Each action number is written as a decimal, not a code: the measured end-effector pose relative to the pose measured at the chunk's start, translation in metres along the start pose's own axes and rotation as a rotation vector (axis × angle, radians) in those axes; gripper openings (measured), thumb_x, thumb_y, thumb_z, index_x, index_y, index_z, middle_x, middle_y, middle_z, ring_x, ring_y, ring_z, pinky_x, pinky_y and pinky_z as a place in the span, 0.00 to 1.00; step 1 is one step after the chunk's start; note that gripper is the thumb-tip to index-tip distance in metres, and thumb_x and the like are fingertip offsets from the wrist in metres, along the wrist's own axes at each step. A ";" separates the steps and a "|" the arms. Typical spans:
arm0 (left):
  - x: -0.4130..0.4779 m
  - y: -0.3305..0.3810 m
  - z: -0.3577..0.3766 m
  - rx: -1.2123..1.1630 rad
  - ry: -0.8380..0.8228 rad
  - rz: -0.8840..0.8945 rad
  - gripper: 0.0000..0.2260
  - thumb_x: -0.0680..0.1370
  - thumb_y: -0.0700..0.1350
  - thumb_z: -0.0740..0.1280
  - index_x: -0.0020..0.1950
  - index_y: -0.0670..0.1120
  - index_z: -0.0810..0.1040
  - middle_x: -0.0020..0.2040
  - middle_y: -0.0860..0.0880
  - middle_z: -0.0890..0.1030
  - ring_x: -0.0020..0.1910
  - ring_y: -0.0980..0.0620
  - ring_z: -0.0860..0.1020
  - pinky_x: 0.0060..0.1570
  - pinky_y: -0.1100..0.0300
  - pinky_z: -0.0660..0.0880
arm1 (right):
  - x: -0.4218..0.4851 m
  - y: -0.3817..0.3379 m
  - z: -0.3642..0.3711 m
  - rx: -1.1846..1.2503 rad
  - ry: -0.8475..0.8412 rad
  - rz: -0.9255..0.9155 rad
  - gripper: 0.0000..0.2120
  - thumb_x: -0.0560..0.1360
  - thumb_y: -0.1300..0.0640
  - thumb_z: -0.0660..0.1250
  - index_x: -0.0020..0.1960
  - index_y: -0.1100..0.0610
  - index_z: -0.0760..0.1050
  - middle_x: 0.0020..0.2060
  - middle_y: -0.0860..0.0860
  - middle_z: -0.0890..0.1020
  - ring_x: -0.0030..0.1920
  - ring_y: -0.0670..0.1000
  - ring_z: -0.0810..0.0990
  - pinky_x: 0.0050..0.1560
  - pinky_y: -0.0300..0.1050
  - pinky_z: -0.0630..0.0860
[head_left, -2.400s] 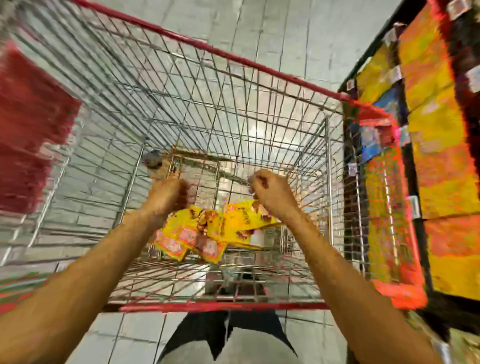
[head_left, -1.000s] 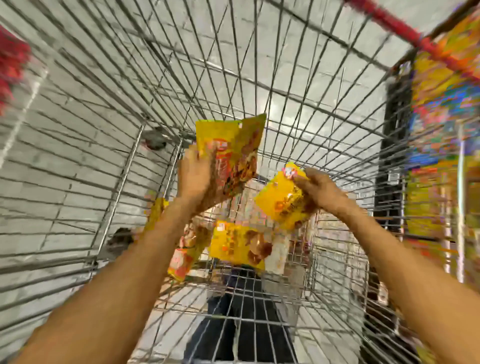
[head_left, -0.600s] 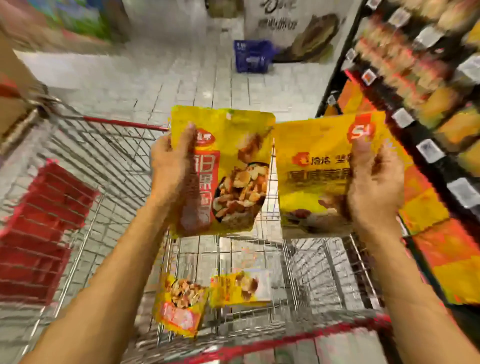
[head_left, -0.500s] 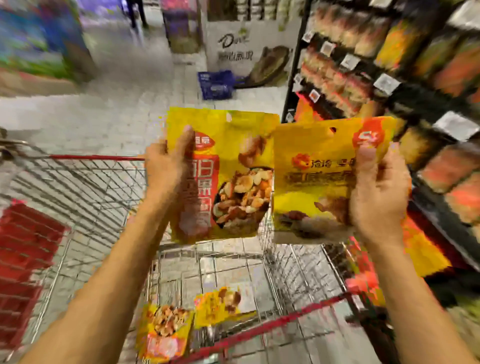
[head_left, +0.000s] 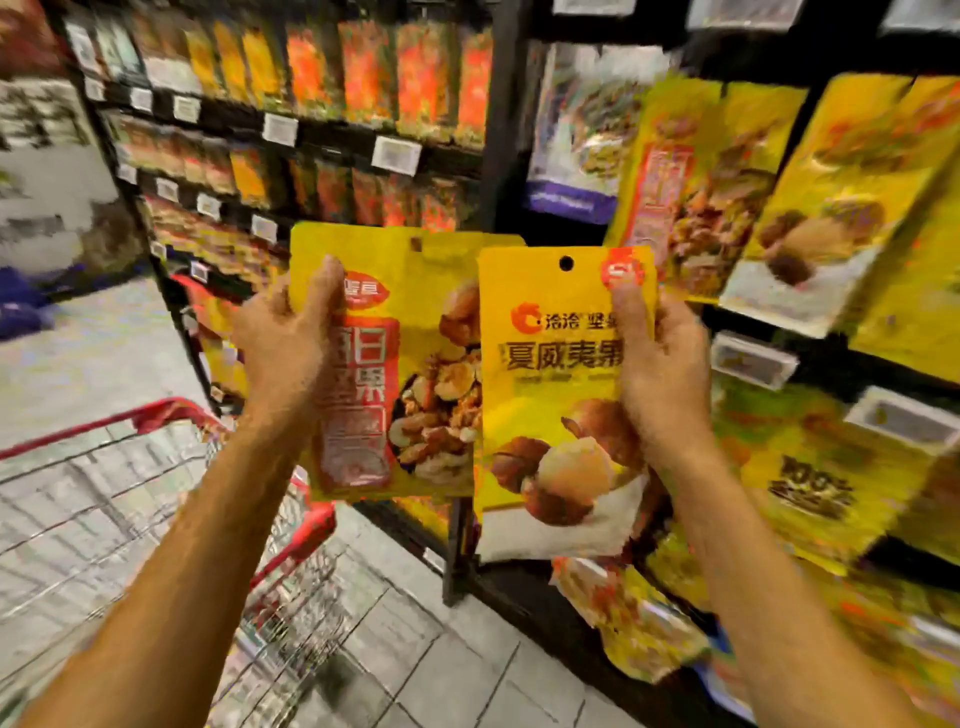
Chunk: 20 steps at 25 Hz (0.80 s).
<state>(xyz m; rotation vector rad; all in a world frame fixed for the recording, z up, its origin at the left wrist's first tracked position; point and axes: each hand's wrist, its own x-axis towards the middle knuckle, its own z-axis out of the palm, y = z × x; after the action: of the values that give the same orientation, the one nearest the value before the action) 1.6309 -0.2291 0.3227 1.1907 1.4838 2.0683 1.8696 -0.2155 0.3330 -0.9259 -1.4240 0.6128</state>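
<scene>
My left hand (head_left: 283, 340) grips a yellow mixed-nut pouch (head_left: 415, 364) with a red label, thumb across its front. My right hand (head_left: 657, 364) grips a yellow macadamia pouch (head_left: 550, 410) with a round hang hole, thumb on its front. Both pouches are held upright side by side at chest height, in front of a black shelf unit. The macadamia pouch overlaps the right edge of the mixed-nut pouch.
A wire shopping cart (head_left: 104, 499) with a red rim stands at lower left on the tiled floor (head_left: 415, 649). Black shelves (head_left: 332, 135) with price tags hold orange and yellow packets. More yellow nut pouches (head_left: 810, 208) hang at the right.
Both hands lifted the two pouches out of the cart and raised them. The view turned right, from the cart toward the shelves.
</scene>
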 end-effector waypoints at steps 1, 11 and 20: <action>-0.010 0.003 0.030 -0.014 -0.032 0.008 0.12 0.75 0.53 0.66 0.33 0.50 0.77 0.31 0.57 0.80 0.37 0.57 0.77 0.41 0.56 0.75 | 0.005 0.002 -0.030 -0.015 0.031 0.012 0.12 0.79 0.53 0.59 0.43 0.58 0.75 0.39 0.61 0.80 0.40 0.48 0.74 0.42 0.49 0.74; 0.010 0.052 0.256 -0.232 -0.352 -0.066 0.11 0.78 0.48 0.65 0.37 0.46 0.75 0.29 0.51 0.78 0.27 0.57 0.77 0.29 0.64 0.73 | 0.079 0.014 -0.176 -0.082 0.271 0.059 0.12 0.77 0.46 0.59 0.44 0.49 0.77 0.36 0.41 0.85 0.38 0.40 0.83 0.34 0.34 0.78; 0.104 0.039 0.358 -0.315 -0.516 -0.077 0.13 0.77 0.48 0.65 0.33 0.48 0.73 0.24 0.52 0.78 0.24 0.55 0.77 0.30 0.61 0.74 | 0.165 0.042 -0.167 -0.123 0.426 0.021 0.12 0.77 0.46 0.59 0.43 0.50 0.77 0.36 0.44 0.85 0.39 0.43 0.84 0.36 0.39 0.81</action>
<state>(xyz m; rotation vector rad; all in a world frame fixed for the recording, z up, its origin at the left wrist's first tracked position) 1.8554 0.0466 0.4419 1.3721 0.9139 1.6861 2.0553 -0.0839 0.4043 -1.0951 -1.0778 0.3190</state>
